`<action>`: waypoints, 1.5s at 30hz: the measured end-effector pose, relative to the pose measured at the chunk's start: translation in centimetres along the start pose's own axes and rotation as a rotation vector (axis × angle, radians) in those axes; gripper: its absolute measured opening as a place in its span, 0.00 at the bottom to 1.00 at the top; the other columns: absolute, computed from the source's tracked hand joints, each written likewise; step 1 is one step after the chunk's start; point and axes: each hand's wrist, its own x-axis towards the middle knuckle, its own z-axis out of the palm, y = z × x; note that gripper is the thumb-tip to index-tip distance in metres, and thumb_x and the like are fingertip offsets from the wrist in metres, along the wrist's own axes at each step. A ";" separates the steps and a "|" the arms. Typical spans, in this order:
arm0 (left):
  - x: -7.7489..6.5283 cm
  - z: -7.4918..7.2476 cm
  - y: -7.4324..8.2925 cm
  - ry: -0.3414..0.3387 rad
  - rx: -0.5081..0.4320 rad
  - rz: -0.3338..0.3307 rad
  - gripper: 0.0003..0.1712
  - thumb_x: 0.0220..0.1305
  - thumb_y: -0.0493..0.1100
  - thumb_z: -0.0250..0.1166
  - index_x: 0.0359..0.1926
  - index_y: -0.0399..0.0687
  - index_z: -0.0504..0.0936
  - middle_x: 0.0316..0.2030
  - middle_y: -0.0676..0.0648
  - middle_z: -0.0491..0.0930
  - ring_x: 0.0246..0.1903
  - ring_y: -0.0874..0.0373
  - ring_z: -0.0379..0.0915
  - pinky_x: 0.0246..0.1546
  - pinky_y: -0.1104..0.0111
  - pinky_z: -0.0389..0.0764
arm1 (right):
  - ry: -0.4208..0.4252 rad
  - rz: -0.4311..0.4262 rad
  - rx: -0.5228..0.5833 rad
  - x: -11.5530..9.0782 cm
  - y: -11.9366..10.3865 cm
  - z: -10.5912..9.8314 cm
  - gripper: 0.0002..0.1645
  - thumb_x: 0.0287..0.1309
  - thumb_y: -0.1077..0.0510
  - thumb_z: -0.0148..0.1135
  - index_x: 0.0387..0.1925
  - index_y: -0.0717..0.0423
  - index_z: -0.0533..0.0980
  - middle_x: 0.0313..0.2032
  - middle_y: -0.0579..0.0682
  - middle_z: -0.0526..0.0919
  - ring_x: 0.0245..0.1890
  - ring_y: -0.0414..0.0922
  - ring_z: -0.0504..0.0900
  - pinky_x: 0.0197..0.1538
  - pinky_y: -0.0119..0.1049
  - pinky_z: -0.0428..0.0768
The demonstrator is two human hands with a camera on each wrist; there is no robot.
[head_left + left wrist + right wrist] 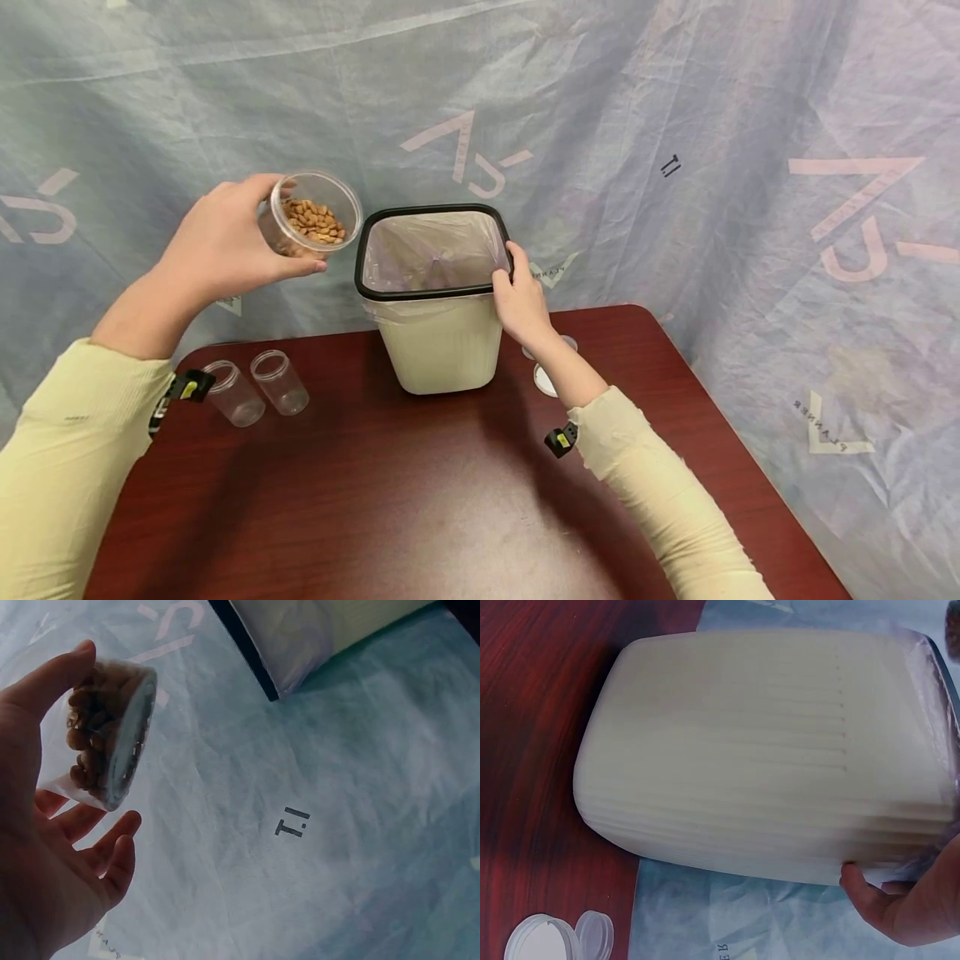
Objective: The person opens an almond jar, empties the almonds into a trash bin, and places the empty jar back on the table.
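Observation:
My left hand (232, 242) grips a clear plastic jar (273, 229) above the table, left of the trash bin. Lidless and tilted toward the bin, the jar has small brown nut-like pieces (315, 222) inside. In the left wrist view, thumb and fingers wrap the jar (127, 742) on opposite sides. The cream trash bin (442, 346) stands at the back of the table, with a black rim (427, 294) and a translucent liner bag (420, 242). My right hand (522, 302) holds the bin's right rim; in the right wrist view part of that hand (911, 904) is out of frame.
Two clear jars (236, 396) stand on the dark red table (375, 500), left of the bin. Right of it lie a white-topped lid (544, 380) and a clear lid (595, 935), partly behind my right arm. A printed cloth (600, 125) hangs behind the table.

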 end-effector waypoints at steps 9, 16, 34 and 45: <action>4.0 0.5 0.0 -0.143 0.205 0.053 0.54 0.36 0.65 0.79 0.62 0.43 0.70 0.45 0.41 0.78 0.47 0.36 0.67 0.46 0.40 0.65 | 0.018 -0.007 -0.003 0.0 0.1 -0.1 0.35 0.65 0.47 0.36 0.74 0.36 0.52 0.27 0.55 0.71 0.23 0.50 0.63 0.36 0.46 0.67; 6.0 1.4 0.3 -0.228 0.336 0.086 0.56 0.36 0.65 0.78 0.62 0.40 0.67 0.51 0.36 0.77 0.49 0.33 0.65 0.47 0.39 0.63 | 0.028 -0.016 0.004 0.0 0.2 0.0 0.35 0.66 0.47 0.37 0.74 0.36 0.53 0.29 0.57 0.73 0.23 0.50 0.63 0.34 0.47 0.67; 7.3 2.5 1.2 -0.317 0.527 0.184 0.52 0.37 0.60 0.78 0.60 0.38 0.68 0.52 0.33 0.74 0.49 0.33 0.62 0.46 0.40 0.63 | 0.041 -0.030 -0.018 0.0 0.4 0.3 0.35 0.65 0.46 0.36 0.74 0.37 0.53 0.61 0.56 0.73 0.44 0.53 0.75 0.47 0.53 0.72; 7.7 2.6 1.8 -0.283 0.640 0.272 0.48 0.36 0.59 0.77 0.53 0.34 0.71 0.45 0.32 0.75 0.42 0.33 0.65 0.42 0.41 0.66 | 0.060 -0.035 -0.015 0.1 0.4 0.4 0.34 0.65 0.47 0.37 0.73 0.38 0.55 0.61 0.56 0.73 0.48 0.53 0.76 0.50 0.53 0.72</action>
